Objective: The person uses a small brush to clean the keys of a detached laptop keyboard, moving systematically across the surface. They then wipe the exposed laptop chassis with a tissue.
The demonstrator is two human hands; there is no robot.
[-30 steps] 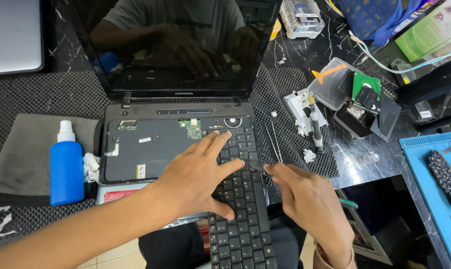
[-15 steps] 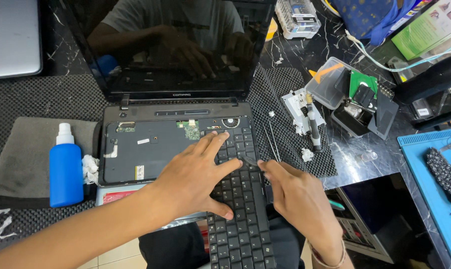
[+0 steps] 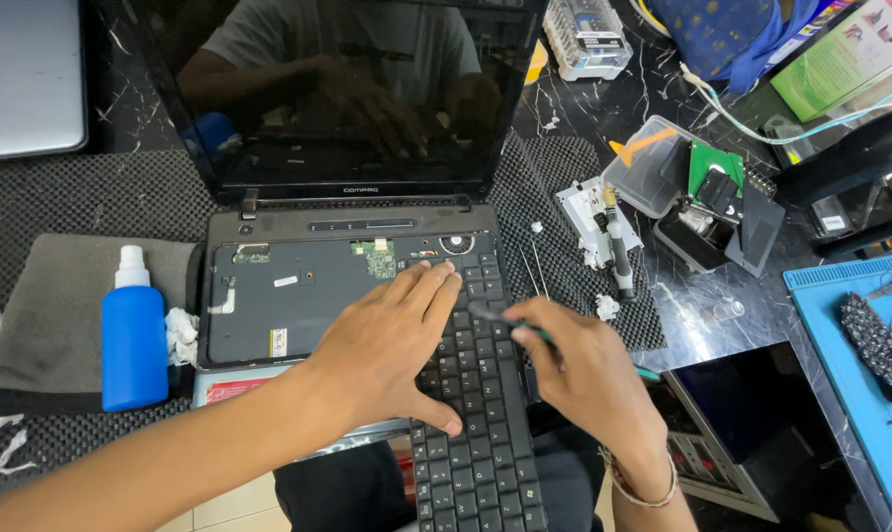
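Black mesh mat (image 3: 91,197), blue bottle (image 3: 135,340) at L, left hand (image 3: 387,345) flat on keyboard (image 3: 476,433), right hand (image 3: 589,379) gripping tool (image 3: 510,320)

A black marble worktop (image 3: 584,108) with white veins under bright light; pale tiled floor (image 3: 234,507) below.

Left hand (image 3: 387,345) covers the keyboard's (image 3: 476,433) upper left keys; near end of keyboard cut off by the bottom edge. Right hand (image 3: 589,379) hides most of a thin tool (image 3: 487,312), only a blurred dark tip and a green bit near the wrist show, grip on it unclear. Laptop screen (image 3: 347,99) top cut off by the frame. Silver device (image 3: 27,79) far left cropped. Blue mat (image 3: 840,325) at right runs out of frame. Small white bits (image 3: 604,307) on the surface too small to tell.
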